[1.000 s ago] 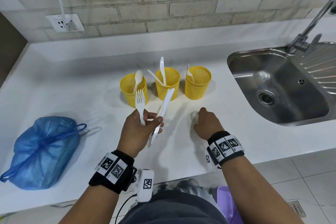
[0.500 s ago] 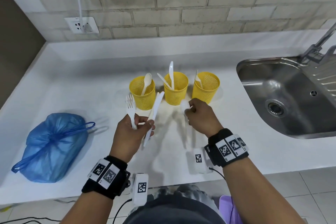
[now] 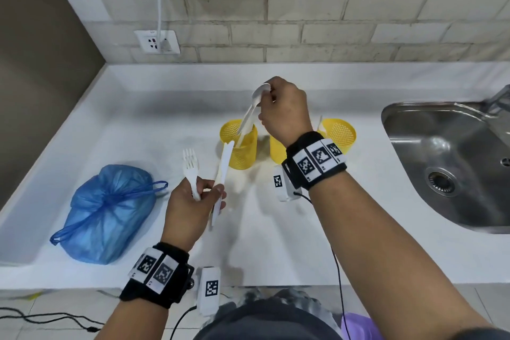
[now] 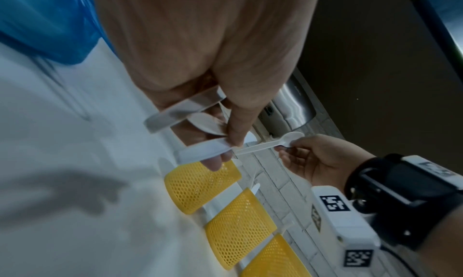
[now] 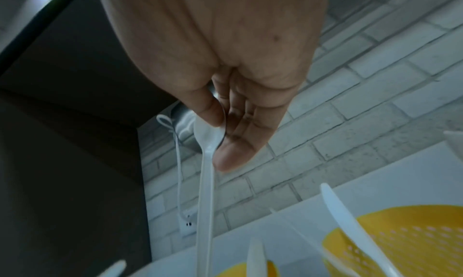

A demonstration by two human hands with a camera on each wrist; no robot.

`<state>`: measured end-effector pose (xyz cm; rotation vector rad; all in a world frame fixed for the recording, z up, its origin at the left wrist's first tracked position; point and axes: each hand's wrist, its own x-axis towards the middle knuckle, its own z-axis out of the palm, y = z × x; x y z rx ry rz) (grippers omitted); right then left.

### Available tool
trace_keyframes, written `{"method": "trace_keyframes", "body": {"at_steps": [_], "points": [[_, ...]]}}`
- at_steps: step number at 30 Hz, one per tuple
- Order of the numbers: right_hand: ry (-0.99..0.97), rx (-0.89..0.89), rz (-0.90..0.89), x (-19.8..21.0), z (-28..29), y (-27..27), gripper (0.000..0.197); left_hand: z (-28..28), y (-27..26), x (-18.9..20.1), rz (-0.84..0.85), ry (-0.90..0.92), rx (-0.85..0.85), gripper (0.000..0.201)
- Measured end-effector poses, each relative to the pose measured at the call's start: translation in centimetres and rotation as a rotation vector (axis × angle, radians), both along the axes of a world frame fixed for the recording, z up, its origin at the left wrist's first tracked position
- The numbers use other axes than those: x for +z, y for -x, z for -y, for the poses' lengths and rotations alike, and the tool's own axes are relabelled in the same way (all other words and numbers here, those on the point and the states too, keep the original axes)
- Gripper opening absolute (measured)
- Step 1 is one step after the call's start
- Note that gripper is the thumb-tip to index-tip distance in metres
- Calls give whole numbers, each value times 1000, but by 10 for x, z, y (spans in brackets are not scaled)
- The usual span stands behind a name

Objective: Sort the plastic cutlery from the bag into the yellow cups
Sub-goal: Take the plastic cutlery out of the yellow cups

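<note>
- Right hand point(image 3: 284, 110) pinches a white spoon point(image 3: 252, 110) by the bowl, handle dipping into the left yellow cup point(image 3: 239, 146). Looks about ready to let go.
- Left hand point(image 3: 190, 201) grips one fork point(image 3: 190, 171) and one knife point(image 3: 222, 176), held up just in front of the cups, so I'd say those two are still to sort.
- Three yellow cups in a row on the table point(image 3: 138, 132); the middle cup point(image 3: 277, 150) is mostly hidden behind the wrist, the right cup point(image 3: 340, 135) has one piece poking out.
- One blue bag point(image 3: 107, 212) sits tied up on the left. Can't tell what's left inside.
</note>
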<state>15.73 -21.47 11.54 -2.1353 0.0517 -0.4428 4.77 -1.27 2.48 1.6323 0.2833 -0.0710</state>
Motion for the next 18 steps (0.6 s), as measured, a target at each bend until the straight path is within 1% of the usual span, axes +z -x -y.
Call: {"method": "trace_keyframes", "body": {"at_steps": [3, 5, 8, 12, 15, 18], "points": [[139, 37, -96, -12, -13, -15, 25, -4, 1, 5, 16, 15, 2, 30], [184, 53, -148, -17, -21, -18, 32, -7, 2, 7, 20, 12, -1, 31], [176, 90, -223, -26, -29, -20, 39, -9, 3, 11, 41, 25, 11, 31], [206, 111, -300, -35, -35, -21, 33, -8, 4, 18, 75, 37, 11, 35], [220, 121, -311, -36, -37, -18, 29, -9, 4, 19, 89, 37, -5, 38], [198, 120, -279, -31, -33, -9, 27, -7, 3, 20, 97, 49, -17, 38]]}}
